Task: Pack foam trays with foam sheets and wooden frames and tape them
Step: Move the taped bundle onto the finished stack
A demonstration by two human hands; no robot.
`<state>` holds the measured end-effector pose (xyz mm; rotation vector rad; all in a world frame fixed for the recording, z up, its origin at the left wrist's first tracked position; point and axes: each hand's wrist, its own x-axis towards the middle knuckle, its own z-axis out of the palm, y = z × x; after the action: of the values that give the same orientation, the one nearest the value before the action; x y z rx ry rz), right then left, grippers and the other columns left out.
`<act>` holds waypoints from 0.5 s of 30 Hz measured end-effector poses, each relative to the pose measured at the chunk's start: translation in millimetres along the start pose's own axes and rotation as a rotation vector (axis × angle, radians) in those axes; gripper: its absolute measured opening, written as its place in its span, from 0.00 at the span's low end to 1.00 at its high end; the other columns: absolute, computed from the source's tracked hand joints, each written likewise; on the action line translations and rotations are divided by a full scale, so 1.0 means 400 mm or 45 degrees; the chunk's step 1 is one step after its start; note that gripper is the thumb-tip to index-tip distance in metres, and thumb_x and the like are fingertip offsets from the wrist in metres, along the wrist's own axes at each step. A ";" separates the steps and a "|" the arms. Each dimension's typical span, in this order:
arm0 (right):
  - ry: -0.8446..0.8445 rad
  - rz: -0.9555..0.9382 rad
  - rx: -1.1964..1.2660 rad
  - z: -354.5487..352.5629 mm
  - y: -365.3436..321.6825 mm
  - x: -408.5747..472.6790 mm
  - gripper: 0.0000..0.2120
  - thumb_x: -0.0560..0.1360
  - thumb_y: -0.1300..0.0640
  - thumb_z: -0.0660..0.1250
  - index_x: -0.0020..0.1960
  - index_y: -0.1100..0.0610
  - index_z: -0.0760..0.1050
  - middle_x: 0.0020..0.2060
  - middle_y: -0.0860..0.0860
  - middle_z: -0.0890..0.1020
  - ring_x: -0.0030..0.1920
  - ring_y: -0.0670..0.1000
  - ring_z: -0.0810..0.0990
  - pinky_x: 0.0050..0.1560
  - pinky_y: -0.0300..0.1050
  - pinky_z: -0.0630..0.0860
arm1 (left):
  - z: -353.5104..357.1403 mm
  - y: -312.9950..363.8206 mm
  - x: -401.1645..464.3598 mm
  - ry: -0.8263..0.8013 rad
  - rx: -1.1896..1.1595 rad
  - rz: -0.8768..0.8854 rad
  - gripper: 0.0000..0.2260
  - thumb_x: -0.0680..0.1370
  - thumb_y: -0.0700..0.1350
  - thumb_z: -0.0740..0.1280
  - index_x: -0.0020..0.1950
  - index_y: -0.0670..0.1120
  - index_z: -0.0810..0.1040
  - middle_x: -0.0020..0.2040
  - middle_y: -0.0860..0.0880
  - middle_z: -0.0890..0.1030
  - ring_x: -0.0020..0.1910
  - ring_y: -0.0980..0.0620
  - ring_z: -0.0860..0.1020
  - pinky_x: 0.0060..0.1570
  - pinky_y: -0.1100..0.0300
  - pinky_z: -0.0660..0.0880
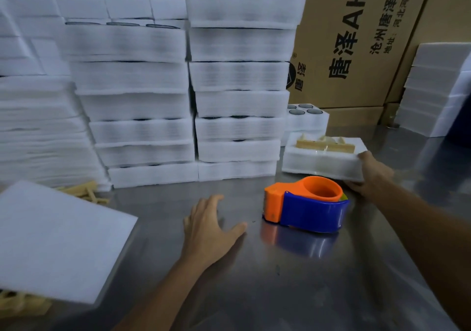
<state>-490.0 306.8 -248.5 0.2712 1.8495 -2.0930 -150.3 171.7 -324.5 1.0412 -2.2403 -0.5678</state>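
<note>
the right hand [370, 175] grips the near right corner of a foam tray [323, 163], thumb on the top edge and fingers curled under the lower edge. a wooden frame [325, 144] lies in the top recess of this tray. the tray rests on the metal table [293, 279], just behind the tape dispenser [305, 204] and apart from it.

the left hand [209, 226] is spread wide, fingers straight, thumb out, holding nothing. it hovers low over the table to the left of the tape dispenser; contact with the surface cannot be confirmed.

the tape dispenser, orange and blue, stands on the table between the two hands.

left of the dispenser and behind it, two stacks of foam trays [193, 106] stand side by side. further left is a pile of foam sheets [38, 126], with loose wooden strips [86, 191] at its foot. a single foam sheet [58, 239] lies at the near left edge. cardboard boxes [356, 40] stand behind the dispenser.
</note>
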 end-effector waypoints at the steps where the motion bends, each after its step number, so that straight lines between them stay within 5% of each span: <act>1: -0.004 -0.012 -0.003 -0.001 -0.006 0.007 0.27 0.77 0.48 0.70 0.73 0.52 0.68 0.68 0.57 0.73 0.64 0.61 0.75 0.49 0.57 0.81 | 0.001 -0.001 0.001 0.003 0.005 -0.008 0.31 0.68 0.65 0.71 0.67 0.56 0.67 0.61 0.57 0.71 0.63 0.54 0.68 0.59 0.56 0.61; 7: -0.010 -0.143 0.010 0.014 0.017 0.051 0.30 0.78 0.43 0.68 0.75 0.56 0.68 0.68 0.57 0.75 0.64 0.58 0.77 0.63 0.56 0.77 | 0.011 -0.003 0.008 -0.018 0.108 0.015 0.27 0.70 0.66 0.68 0.64 0.59 0.68 0.55 0.61 0.67 0.62 0.55 0.66 0.54 0.59 0.58; 15: 0.051 -0.227 0.038 0.046 0.026 0.068 0.26 0.80 0.43 0.65 0.71 0.58 0.70 0.63 0.56 0.78 0.58 0.53 0.77 0.62 0.52 0.77 | 0.018 -0.001 0.011 0.013 0.135 -0.005 0.24 0.68 0.65 0.69 0.61 0.59 0.70 0.57 0.59 0.72 0.63 0.54 0.66 0.55 0.57 0.58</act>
<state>-509.8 284.4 -265.3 0.1619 1.9304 -2.2497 -157.2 169.1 -328.4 1.0988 -2.2807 -0.4488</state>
